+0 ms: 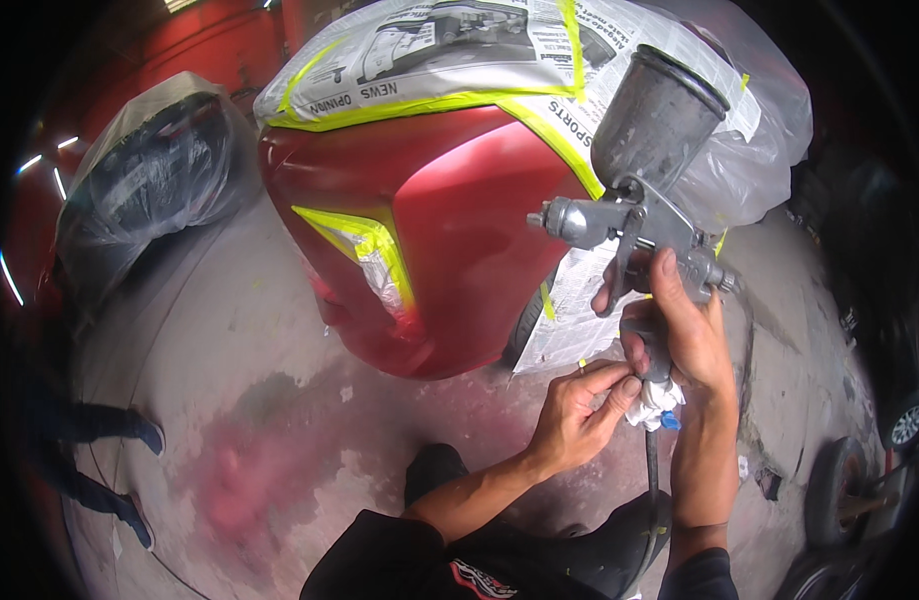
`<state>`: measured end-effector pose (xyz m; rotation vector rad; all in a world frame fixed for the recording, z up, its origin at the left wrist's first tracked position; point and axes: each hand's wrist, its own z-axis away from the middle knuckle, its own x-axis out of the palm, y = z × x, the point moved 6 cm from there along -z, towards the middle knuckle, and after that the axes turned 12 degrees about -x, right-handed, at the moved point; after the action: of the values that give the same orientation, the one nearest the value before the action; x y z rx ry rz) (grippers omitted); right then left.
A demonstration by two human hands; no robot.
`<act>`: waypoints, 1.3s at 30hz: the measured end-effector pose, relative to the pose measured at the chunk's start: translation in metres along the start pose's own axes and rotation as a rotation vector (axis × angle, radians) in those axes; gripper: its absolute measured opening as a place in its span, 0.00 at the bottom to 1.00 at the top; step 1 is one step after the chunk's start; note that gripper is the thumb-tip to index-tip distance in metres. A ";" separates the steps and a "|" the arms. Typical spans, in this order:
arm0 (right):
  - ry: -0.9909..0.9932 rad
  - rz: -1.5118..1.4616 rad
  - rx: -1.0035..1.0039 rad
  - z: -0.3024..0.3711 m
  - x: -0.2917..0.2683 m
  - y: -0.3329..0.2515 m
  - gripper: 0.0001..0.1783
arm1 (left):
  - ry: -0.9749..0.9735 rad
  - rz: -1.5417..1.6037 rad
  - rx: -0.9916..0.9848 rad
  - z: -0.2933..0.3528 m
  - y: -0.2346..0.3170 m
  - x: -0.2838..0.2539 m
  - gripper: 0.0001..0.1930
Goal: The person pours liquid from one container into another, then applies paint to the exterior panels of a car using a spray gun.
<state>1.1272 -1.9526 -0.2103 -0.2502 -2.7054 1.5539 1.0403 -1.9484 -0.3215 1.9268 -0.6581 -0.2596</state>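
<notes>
A grey metal spray gun (pixel 669 225) with a cup (pixel 659 115) on top is in my right hand (pixel 697 340). That hand is closed round its grip, thumb up along the back, and the nozzle points left toward a red car bumper (pixel 459 230). My left hand (pixel 577 415) is closed in a pinch at the lower end of the grip; exactly what part its fingertips hold is hidden. Just below them, a white wrap (pixel 651 405) with a blue bit surrounds the joint with a dark air hose (pixel 652 460).
Newspaper (pixel 449 60) and yellow tape (pixel 429 107) mask the car above the bumper. Clear plastic covers another car part (pixel 164 170) at the left. A person's legs (pixel 99 440) stand at the left. Wheels (pixel 834 490) lie at the right. Red overspray (pixel 239 470) stains the floor.
</notes>
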 end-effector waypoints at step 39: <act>0.667 0.299 -0.028 0.009 -0.079 0.093 0.25 | -0.123 -0.814 -0.633 0.228 -0.278 -0.099 0.17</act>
<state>1.2164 -1.9261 -0.2892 -1.0076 -2.2210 1.1843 0.9456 -1.9833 -0.6808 1.4650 0.1751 -0.9730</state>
